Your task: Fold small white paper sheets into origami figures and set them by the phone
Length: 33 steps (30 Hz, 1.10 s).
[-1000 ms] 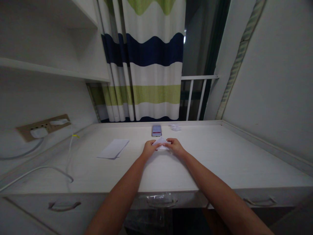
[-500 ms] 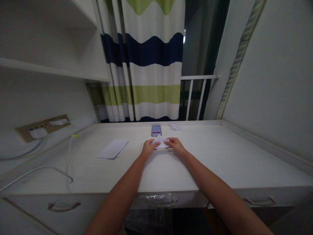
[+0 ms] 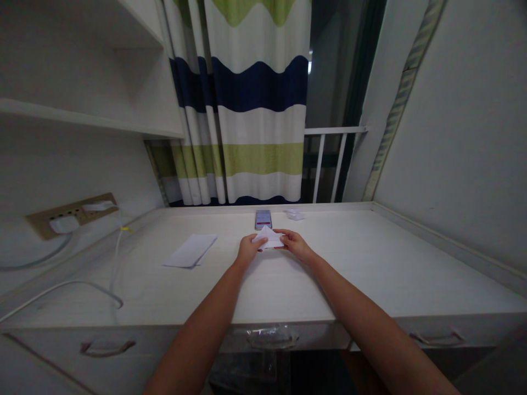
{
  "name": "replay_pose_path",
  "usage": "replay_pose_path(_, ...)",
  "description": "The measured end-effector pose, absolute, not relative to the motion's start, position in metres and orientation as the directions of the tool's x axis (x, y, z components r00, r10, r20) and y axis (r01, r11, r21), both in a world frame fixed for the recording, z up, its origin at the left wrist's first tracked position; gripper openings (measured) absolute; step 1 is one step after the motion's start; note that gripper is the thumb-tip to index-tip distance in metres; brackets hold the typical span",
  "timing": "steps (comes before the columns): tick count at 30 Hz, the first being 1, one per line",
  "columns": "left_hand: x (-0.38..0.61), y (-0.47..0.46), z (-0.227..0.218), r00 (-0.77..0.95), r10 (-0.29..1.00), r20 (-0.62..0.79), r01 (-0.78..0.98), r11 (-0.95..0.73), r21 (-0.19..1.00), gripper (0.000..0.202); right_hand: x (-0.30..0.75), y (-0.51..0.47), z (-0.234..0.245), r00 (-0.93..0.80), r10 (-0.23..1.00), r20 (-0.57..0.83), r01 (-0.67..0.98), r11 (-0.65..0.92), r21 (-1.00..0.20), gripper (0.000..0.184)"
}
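Paper sheet (image 3: pixel 190 250) lies left on the surface (image 3: pixel 370 263). Left hand (image 3: pixel 248 249) and right hand (image 3: pixel 296 244), close together, both pinch the folded paper (image 3: pixel 269 239) mid-surface, just before the phone (image 3: pixel 263 218).

White desk (image 3: pixel 370 263) with phone (image 3: pixel 263 218), paper sheet (image 3: pixel 191 249), cable (image 3: pixel 82 286)

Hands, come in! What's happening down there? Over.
Left hand and right hand both pinching folded white paper. Phone just behind it. Loose sheet off left.
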State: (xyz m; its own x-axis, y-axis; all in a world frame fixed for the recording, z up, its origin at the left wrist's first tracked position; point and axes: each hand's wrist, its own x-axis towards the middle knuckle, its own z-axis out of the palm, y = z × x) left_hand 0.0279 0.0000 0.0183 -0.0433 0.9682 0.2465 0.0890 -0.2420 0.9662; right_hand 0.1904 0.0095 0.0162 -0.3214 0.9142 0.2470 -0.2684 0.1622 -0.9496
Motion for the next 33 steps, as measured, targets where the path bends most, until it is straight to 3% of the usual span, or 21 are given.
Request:
replay_pose_path(10,0.0302,-0.0036,0.0197,0.075,0.977,0.197,0.116,-0.205,0.972,0.025,0.1897,0.0131,0.0116,-0.304,0.929,0.21,-0.095,0.19,-0.977,0.033)
replay_pose_path(18,0.0313,0.0004,0.0185,0.115,0.985,0.132,0.0,-0.133,0.991,0.029,0.1929,0.0135,0.0154,-0.233,0.948,0.217,-0.166,0.181,-0.969,0.034)
replay_pose_path(33,0.0324,-0.0009,0.0199,0.084,0.991,0.1,-0.03,-0.098,0.995,0.033,0.1953,0.0145,0.0161,-0.215,0.952,0.217,-0.166,0.183,-0.969,0.034)
